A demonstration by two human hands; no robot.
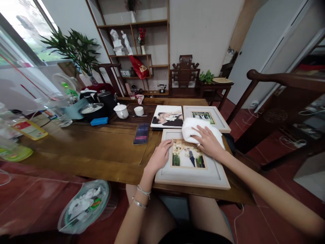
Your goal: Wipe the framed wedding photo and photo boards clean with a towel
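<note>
A pale wooden picture frame (pixel 193 181) with a photo of a couple lies face up at the table's front edge. My left hand (pixel 160 156) grips its left rim, fingers closed together over the top. Under my right hand (pixel 209 142) is a bunched white cloth (pixel 189 130), held against the frame's upper right part. The cloth covers that corner and overlaps a second picture frame (pixel 223 125) lying just behind. To the left of that one is a photo panel (pixel 167 117), partly blurred, on top of something dark.
A phone (pixel 141 134) lies left of the frames on the wooden table (pixel 109 145). Farther back stand a white teapot (pixel 121 110), a white cup (pixel 138 110) and a dark kettle (pixel 106 100). A lined trash bin (pixel 83 206) is below left; a wooden chair (pixel 276 112) stands right.
</note>
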